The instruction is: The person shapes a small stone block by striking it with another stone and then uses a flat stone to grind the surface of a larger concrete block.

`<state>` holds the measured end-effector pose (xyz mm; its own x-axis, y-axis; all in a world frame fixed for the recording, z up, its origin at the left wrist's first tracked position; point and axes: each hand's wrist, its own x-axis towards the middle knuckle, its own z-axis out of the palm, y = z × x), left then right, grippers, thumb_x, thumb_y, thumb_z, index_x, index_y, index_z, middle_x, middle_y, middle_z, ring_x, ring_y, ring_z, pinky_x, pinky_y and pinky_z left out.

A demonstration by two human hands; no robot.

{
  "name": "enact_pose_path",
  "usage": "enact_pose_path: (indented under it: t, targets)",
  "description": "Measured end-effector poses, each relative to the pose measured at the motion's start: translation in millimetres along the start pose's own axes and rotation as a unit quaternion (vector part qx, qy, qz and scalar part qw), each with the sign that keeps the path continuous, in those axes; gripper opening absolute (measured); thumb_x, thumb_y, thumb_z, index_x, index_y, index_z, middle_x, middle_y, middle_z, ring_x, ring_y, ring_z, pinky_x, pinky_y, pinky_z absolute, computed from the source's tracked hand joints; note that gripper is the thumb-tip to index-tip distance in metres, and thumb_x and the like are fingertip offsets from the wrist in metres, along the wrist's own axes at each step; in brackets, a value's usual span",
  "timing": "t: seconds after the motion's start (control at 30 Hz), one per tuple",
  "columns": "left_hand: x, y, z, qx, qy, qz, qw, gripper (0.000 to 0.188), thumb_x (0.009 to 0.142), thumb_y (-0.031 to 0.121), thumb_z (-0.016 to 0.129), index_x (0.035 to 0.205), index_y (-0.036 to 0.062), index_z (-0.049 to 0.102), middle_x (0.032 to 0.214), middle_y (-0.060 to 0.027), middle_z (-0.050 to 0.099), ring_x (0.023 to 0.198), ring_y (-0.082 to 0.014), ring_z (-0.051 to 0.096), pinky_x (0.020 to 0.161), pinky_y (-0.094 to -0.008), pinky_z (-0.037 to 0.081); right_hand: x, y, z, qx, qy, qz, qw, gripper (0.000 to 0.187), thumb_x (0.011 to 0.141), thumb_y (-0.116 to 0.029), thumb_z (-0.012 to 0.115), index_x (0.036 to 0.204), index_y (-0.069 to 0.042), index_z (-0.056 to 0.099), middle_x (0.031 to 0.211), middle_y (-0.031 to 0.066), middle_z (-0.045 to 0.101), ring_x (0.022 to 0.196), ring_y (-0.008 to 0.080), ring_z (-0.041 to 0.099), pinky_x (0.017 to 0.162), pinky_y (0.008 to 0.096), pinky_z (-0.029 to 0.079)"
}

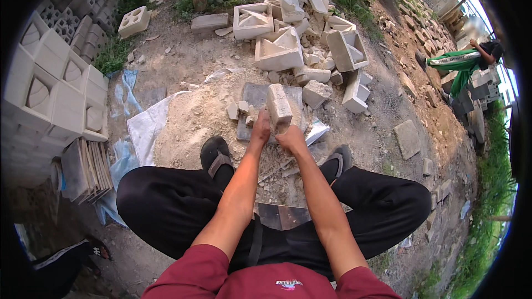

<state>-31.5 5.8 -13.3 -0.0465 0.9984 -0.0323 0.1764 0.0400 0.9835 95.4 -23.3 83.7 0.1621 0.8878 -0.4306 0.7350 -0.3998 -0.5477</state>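
Note:
In front of me a pale rectangular concrete block (279,102) stands tilted above a grey slab (254,95). My right hand (291,137) is closed at the block's lower near end, its fingers partly hidden. Just left of the block is my left hand (260,127), with fingers drawn together. Whatever it may hold is hidden from view. Small broken chunks (233,110) lie on the slab beside that hand. Pale crushed grit (191,119) surrounds the slab.
Beyond the slab rises a heap of broken hollow blocks (279,50). At left stand stacked decorative blocks (66,80) and upright boards (88,166). A white sheet (149,127) lies under the grit. Another person in green trousers (457,62) is at far right; a dark-clothed leg (61,257) shows lower left.

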Motion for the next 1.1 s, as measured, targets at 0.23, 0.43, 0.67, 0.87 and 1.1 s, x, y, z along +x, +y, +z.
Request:
enact_pose_path:
  t: [0.23, 0.43, 0.67, 0.87, 1.1]
  targets:
    - [16.0, -25.9, 15.6, -0.276, 0.004, -0.015, 0.961, 0.057, 0.102, 0.039, 0.025, 0.137, -0.0028, 0.041, 0.136, -0.0221, 0.048, 0.132, -0.0289, 0.040, 0.108, -0.0346, 0.031, -13.5, -7.3, 9.6, 0.082, 0.163, -0.068, 0.981, 0.046, 0.065, -0.030, 0.071, 0.089, 0.009, 0.066, 0.087, 0.0306, 0.065, 0.088, 0.0414, 0.066, 0.076, 0.0431, 0.053]
    - [20.1, -23.8, 17.4, -0.188, -0.014, -0.009, 0.982, 0.058, 0.102, 0.040, 0.024, 0.136, -0.0031, 0.042, 0.134, -0.0223, 0.050, 0.129, -0.0311, 0.044, 0.107, -0.0345, 0.032, -0.7, -2.3, -18.1, 0.022, -0.022, 0.024, 0.999, 0.047, 0.066, -0.031, 0.070, 0.088, 0.010, 0.066, 0.087, 0.0304, 0.065, 0.088, 0.0410, 0.066, 0.076, 0.0432, 0.053]
    - [14.8, -14.6, 33.2, -0.127, 0.020, 0.012, 0.992, 0.058, 0.102, 0.040, 0.023, 0.132, -0.0040, 0.047, 0.131, -0.0225, 0.053, 0.124, -0.0318, 0.049, 0.106, -0.0344, 0.034, 4.9, 26.5, 11.6, 0.015, 0.145, -0.045, 0.988, 0.046, 0.066, -0.032, 0.070, 0.086, 0.009, 0.066, 0.086, 0.0301, 0.066, 0.086, 0.0408, 0.066, 0.075, 0.0420, 0.054]
    - [9.8, -1.6, 10.2, -0.161, 0.150, -0.015, 0.975, 0.059, 0.103, 0.040, 0.026, 0.121, -0.0088, 0.054, 0.121, -0.0212, 0.059, 0.116, -0.0286, 0.055, 0.103, -0.0345, 0.039, -0.2, -12.2, -20.0, 0.021, 0.007, 0.014, 1.000, 0.042, 0.068, -0.030, 0.068, 0.084, 0.009, 0.066, 0.082, 0.0290, 0.066, 0.083, 0.0392, 0.067, 0.074, 0.0419, 0.054]
    - [9.7, 17.4, -23.1, 0.043, 0.234, 0.028, 0.971, 0.034, 0.096, 0.026, 0.043, 0.103, -0.0007, 0.062, 0.100, -0.0174, 0.066, 0.091, -0.0265, 0.064, 0.082, -0.0372, 0.050, -20.5, -9.1, 23.8, 0.028, 0.072, -0.011, 0.997, 0.049, 0.069, -0.027, 0.071, 0.100, 0.010, 0.062, 0.095, 0.0324, 0.064, 0.098, 0.0417, 0.063, 0.084, 0.0444, 0.051]
